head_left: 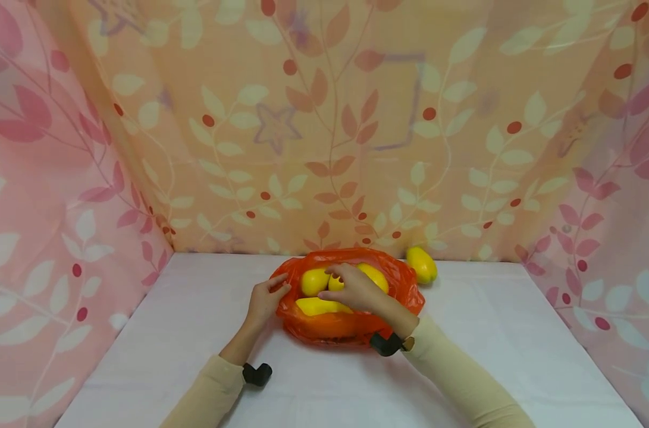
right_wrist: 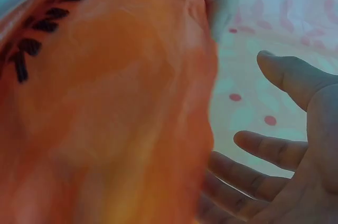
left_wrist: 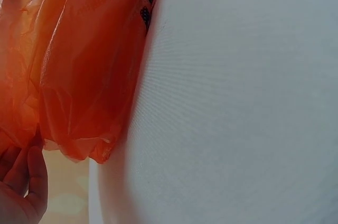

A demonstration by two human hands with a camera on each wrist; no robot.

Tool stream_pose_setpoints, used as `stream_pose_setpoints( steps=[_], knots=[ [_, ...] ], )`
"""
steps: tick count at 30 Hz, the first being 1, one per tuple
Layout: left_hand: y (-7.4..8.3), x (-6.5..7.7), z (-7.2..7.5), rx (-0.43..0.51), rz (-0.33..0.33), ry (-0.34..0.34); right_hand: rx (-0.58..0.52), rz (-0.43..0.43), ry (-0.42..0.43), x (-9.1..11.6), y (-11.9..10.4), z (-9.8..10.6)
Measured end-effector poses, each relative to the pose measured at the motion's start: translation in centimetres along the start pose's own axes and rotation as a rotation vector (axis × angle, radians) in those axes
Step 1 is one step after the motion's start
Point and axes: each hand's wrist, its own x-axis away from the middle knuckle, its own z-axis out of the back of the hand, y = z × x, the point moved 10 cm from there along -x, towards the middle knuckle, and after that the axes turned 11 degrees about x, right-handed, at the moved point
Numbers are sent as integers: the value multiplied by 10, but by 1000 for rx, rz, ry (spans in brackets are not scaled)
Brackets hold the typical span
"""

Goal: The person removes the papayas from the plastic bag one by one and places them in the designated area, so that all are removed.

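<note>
A red plastic bag (head_left: 345, 327) lies on the table with its mouth open upward. Inside it sit a rounded yellow fruit (head_left: 313, 283), a long yellow fruit (head_left: 321, 307) in front, and a larger yellow fruit (head_left: 375, 277) on the right. My left hand (head_left: 262, 303) pinches the bag's left rim; the left wrist view shows its fingers (left_wrist: 37, 174) at the bag's edge. Over the bag's mouth hovers my right hand (head_left: 356, 290), fingers spread and thumb apart, partly covering another yellow fruit (head_left: 335, 283). In the right wrist view that palm holds nothing.
Another yellow fruit (head_left: 422, 266) lies outside the bag, behind its right end. White cloth covers the table (head_left: 490, 333). A leaf-patterned curtain (head_left: 324, 196) closes off the back and both sides. Each wrist carries a black device (head_left: 257, 374).
</note>
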Motion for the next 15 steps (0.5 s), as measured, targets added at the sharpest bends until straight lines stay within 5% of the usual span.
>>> stream_pose_setpoints(
  steps=[15],
  knots=[
    [-3,2,0,16,9,11,167,12,-99,6,-6,-28]
  ],
)
